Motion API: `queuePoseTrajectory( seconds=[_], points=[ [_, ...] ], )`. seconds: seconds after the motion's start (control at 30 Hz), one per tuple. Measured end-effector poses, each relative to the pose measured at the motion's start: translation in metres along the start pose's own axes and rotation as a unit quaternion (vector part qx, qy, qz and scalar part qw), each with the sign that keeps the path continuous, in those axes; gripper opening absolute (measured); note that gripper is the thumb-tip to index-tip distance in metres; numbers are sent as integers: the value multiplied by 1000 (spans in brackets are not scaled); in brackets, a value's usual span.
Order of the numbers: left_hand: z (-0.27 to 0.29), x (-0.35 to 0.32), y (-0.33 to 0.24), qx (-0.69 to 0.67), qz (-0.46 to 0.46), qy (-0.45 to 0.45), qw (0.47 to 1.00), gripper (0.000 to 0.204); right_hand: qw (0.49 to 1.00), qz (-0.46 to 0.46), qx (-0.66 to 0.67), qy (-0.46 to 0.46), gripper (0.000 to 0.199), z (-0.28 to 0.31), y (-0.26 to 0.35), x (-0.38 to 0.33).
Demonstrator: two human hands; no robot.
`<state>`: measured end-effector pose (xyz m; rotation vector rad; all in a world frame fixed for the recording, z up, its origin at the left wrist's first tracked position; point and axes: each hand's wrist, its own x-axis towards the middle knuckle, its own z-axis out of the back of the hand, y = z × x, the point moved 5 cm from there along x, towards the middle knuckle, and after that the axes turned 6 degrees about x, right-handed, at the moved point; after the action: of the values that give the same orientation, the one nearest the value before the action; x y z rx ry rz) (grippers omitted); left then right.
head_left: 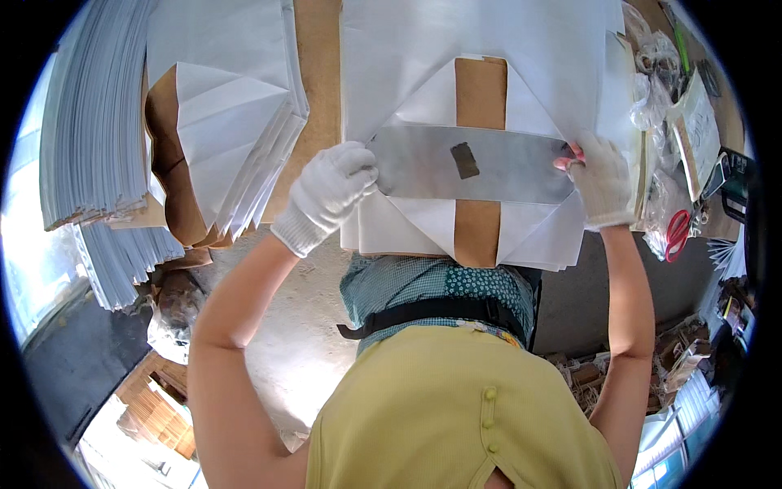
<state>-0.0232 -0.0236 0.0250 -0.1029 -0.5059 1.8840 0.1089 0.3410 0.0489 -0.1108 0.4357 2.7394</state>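
A flat grey metal plate (pixel 415 167) with a small dark patch (pixel 465 160) at its middle lies across the folded end of a white paper bag (pixel 423 216). The bag's brown inner layer (pixel 481 94) shows above and below the plate. White knit gloves cover both hands. At the plate's left end my left hand (pixel 326 194) is closed with its fingers curled on the edge. My right hand (pixel 601 179) pinches the right end, its thumb and a fingertip bare of the glove. Under the plate, more white bags (pixel 456 24) are stacked.
To the left stand a tall stack of white sheets (pixel 94 122) and several bags with folded ends (pixel 224 138). Clear plastic bags (pixel 652 106) and red-handled scissors (pixel 678 232) lie at the right edge. Bare brown tabletop (pixel 316 73) runs between the stacks.
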Motion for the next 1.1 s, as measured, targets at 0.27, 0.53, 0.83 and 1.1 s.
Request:
queuePoseTrajectory(
  seconds=[0.27,0.53,0.83,1.1],
  points=[
    [-35,45,-72,185,-69,65,978,10,977,-68,-47,199,29,-6,18,54],
    [-37,47,-56,1,-11,19,1000,15,962,-2,182,203,53,0,-6,-10],
    [-44,48,-58,-104,226,-47,967,23,986,146,30,74,53,-8,8,-30],
    [-6,96,-31,56,317,-101,941,61,994,87,-35,58,87,-8,15,3]
  ],
)
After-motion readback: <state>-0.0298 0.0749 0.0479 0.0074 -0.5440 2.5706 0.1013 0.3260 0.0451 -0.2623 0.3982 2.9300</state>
